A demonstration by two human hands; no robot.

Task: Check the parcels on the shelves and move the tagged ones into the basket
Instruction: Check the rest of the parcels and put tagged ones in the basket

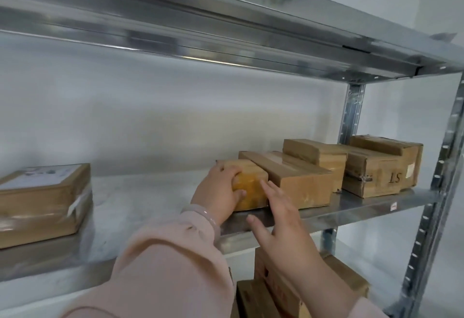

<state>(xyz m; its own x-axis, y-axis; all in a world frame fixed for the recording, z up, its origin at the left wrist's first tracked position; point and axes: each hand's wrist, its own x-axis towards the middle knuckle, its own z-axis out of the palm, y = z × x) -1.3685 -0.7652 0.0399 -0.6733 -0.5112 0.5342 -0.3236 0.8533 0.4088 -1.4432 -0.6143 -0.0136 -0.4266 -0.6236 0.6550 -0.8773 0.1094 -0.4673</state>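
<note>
Cardboard-brown, the small parcel (251, 182) lay at the front of the shelf (364, 208), long axis running back toward the wall, its near left corner in the curled grip of the left hand (217, 192), the right hand (278, 217) spread empty just to its right.

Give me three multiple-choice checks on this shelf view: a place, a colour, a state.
1. The small parcel gripped by the left hand sits:
A) on the shelf beside the long box
B) in a basket
C) on the floor

2. The far-left parcel has a label that is:
A) red
B) white
C) green

3. The right hand is:
A) fisted
B) out of view
C) open, fingers straight

Answers:
1 A, it stands next to that box near the front edge.
2 B, a pale sheet lies on top.
3 C, it holds nothing.
</note>
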